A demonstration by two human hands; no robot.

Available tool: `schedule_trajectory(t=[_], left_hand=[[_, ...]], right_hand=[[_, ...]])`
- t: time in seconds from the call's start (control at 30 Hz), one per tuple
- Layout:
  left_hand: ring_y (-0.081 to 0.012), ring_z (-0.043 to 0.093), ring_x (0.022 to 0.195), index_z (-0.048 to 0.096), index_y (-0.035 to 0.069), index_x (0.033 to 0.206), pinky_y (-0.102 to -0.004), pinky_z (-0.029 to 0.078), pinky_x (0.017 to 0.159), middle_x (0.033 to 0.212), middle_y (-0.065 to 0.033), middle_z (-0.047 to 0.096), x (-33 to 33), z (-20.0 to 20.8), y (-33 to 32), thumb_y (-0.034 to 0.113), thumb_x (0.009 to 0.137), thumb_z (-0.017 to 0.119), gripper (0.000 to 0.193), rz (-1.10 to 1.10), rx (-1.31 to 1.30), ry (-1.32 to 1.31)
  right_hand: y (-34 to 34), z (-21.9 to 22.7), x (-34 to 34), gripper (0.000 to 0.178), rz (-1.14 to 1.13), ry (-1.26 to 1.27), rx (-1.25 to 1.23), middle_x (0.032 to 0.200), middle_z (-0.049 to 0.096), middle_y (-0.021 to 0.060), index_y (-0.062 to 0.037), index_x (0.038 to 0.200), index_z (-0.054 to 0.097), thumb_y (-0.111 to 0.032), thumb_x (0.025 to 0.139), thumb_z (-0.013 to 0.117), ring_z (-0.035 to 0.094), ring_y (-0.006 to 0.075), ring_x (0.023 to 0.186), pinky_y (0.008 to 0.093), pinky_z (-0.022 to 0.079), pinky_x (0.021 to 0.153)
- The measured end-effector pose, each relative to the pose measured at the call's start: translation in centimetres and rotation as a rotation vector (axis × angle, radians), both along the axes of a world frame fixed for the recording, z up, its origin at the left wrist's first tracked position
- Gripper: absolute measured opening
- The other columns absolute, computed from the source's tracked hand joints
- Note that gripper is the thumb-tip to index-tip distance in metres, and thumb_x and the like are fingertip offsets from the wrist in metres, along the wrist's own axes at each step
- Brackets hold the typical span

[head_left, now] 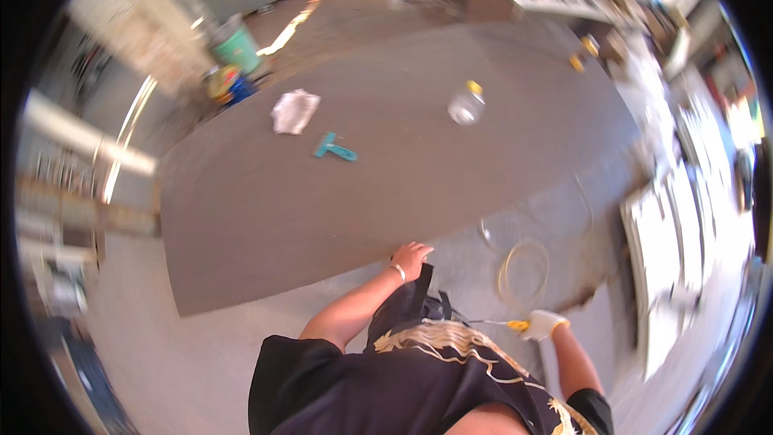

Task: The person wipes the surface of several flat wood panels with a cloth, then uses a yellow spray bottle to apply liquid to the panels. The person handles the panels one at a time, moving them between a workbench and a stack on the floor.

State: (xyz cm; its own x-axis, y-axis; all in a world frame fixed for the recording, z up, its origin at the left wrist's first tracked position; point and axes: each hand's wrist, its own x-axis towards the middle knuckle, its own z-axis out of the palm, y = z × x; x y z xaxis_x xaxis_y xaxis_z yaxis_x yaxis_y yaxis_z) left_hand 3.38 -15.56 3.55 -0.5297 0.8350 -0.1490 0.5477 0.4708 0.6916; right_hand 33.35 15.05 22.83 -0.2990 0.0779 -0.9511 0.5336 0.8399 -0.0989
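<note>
My left hand [412,260], bare with a pale band at the wrist, rests at the near edge of a large brown panel [266,225]. Its fingers look stretched along that edge, holding nothing I can see. To the right, my right hand [545,325] wears a white glove and is closed around a yellow-handled tool [518,325]. A thin shaft runs from the handle toward my waist; its exact kind is unclear. On the panel lie a teal T-shaped scraper [334,148], a crumpled whitish cloth [295,111] and a clear bottle [466,105] with a yellow cap.
A yellow object [584,54] sits near the panel's far right corner. On the floor to the right lies a loop of pale tubing or wire [523,270]. Stacked white panels [664,250] stand farther right. A green bin [237,50] is beyond the far left edge.
</note>
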Motion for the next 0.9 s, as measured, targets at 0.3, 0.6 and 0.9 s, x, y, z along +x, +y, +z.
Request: schedule_trajectory(t=[0.3,0.6,0.9], left_hand=[[-0.0379,0.066,0.119,0.075,0.012,0.121,-0.0438,0.052,0.104,0.124,-0.0188,0.071,13.9,-5.5,4.1,0.021,0.094,0.058,0.033,-0.279,-0.341,-0.321],[-0.0361,0.07,0.113,0.076,0.007,0.119,-0.0393,0.054,0.1,0.119,-0.0204,0.074,13.6,-2.4,0.9,0.017,0.095,0.058,0.031,-0.14,-0.6,-0.232],[-0.0342,0.071,0.112,0.077,0.006,0.115,-0.0391,0.053,0.102,0.116,-0.0207,0.075,14.7,-2.6,4.1,0.016,0.095,0.059,0.03,-0.259,-0.515,-0.211]], right_hand=[[-7.3,3.4,25.7,0.023,-0.716,0.462,-0.132,0.088,0.075,0.0151,-0.01,0.101,0.079,-0.018,0.079,0.077,0.07,0.0359,0.081,0.0434,0.054,0.075],[-12.7,-7.5,24.4,0.022,-0.611,0.417,0.081,0.084,0.074,0.0205,-0.0103,0.089,0.081,-0.028,0.081,0.072,0.073,0.0405,0.08,0.0467,0.058,0.074],[-6.8,-17.5,25.4,0.032,-0.818,0.106,0.403,0.105,0.078,0.0177,-0.008,0.106,0.081,-0.028,0.09,0.062,0.077,0.0376,0.094,0.0487,0.059,0.076]])
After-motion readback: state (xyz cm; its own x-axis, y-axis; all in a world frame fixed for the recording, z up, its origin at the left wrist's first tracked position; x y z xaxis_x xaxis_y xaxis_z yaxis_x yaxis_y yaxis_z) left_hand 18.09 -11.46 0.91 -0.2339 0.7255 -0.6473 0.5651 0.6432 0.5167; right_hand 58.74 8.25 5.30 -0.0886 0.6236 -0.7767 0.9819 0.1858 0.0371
